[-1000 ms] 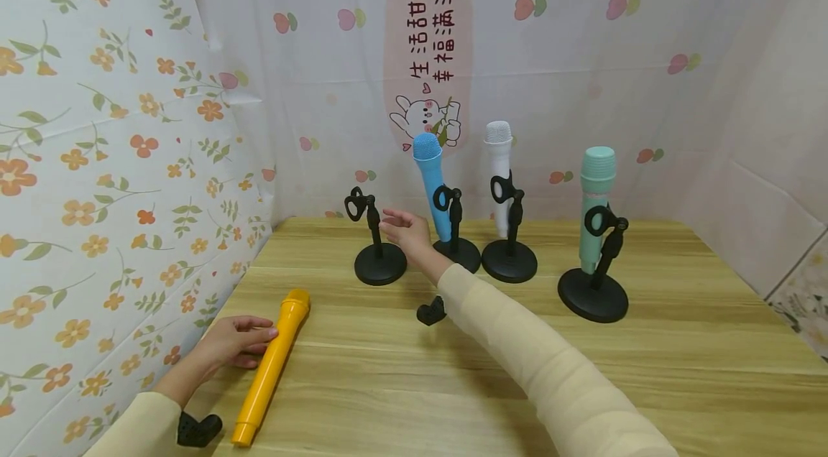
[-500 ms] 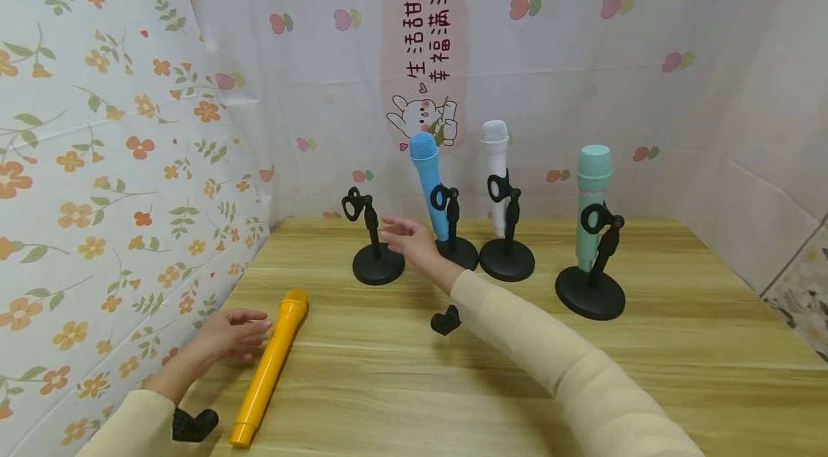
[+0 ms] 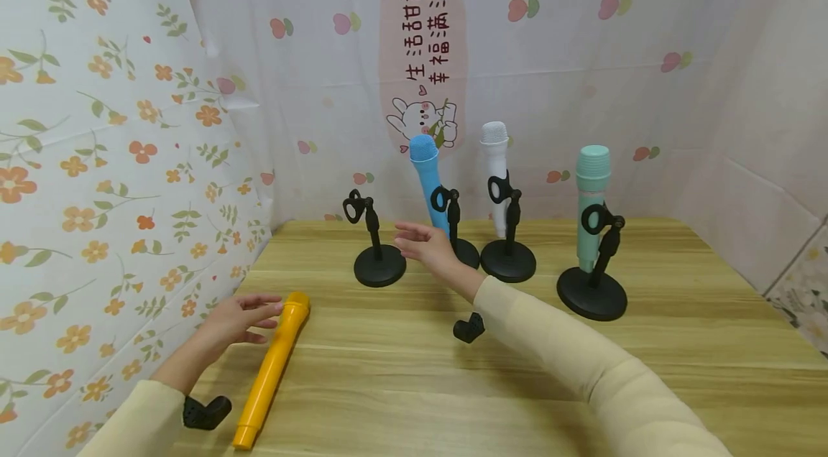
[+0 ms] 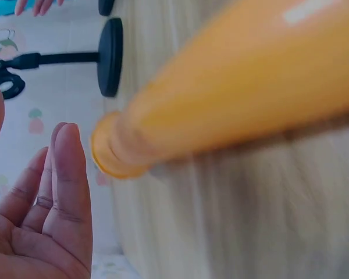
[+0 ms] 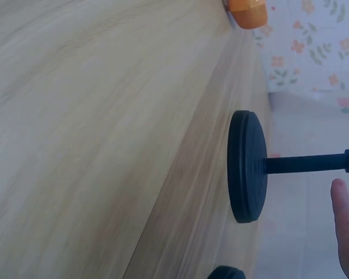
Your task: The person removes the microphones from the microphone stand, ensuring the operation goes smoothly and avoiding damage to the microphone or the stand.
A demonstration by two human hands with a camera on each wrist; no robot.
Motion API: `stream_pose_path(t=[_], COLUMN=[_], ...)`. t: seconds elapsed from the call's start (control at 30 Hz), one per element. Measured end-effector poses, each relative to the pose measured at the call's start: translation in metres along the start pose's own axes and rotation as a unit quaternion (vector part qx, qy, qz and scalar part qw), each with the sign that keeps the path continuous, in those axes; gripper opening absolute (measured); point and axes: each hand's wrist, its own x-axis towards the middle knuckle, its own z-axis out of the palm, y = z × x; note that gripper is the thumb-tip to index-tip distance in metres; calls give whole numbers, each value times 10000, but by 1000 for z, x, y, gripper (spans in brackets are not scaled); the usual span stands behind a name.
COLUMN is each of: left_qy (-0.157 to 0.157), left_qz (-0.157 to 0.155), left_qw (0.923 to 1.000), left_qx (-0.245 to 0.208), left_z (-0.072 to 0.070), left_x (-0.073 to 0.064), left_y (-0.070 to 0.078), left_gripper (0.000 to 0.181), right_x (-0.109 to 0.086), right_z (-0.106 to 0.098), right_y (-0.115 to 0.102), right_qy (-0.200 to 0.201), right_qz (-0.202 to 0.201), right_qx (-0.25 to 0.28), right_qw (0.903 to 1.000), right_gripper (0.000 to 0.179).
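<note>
A yellow-orange microphone point(image 3: 272, 371) lies slantwise on the table at the left. My left hand point(image 3: 239, 320) hovers beside its head end with fingers extended, holding nothing; in the left wrist view the hand point(image 4: 43, 215) appears apart from the microphone point(image 4: 238, 87). My right hand point(image 3: 430, 248), fingers loosely extended, is between a black microphone stand point(image 3: 379, 266) with a vacant clip and the stand of the blue microphone point(image 3: 428, 169), partly covering the latter. It grips nothing. In the right wrist view, its fingers point(image 5: 342, 203) show near the vacant stand's post point(image 5: 305, 164).
A white microphone point(image 3: 495, 155) and a mint-green microphone point(image 3: 590, 213) stand in black stands farther right. Behind the wooden table point(image 3: 388, 385) hangs a printed curtain point(image 3: 310, 83); a floral cloth point(image 3: 116, 177) borders the left side. Both wrists carry small black devices.
My right hand has drawn back slightly to the right, away from the vacant stand. My left hand lifted off the orange microphone's side and shifted towards its head. The microphones stay put.
</note>
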Motion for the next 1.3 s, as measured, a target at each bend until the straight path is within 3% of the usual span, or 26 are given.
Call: stream_pose_path(t=[0.53,0.9,1.3], left_qy=[-392,-555,-332], left_qz=[658,1090,1679], left_qw=[9968,9908,9831], left_qx=[-218,-575,-658], left_z=[43,73,107], left_x=[22,38,57], left_y=[57,90,113], left_gripper=[57,53,47], right_x=[-17,-26,-26], right_z=[-36,-62,-85], right_y=[-9,-21,-20], right_qy=[4,550,1211], right_qz=[-57,-135,-487], right_qx=[27,200,-9], right_qw=[10000,9982,9914], right_gripper=[41,39,43])
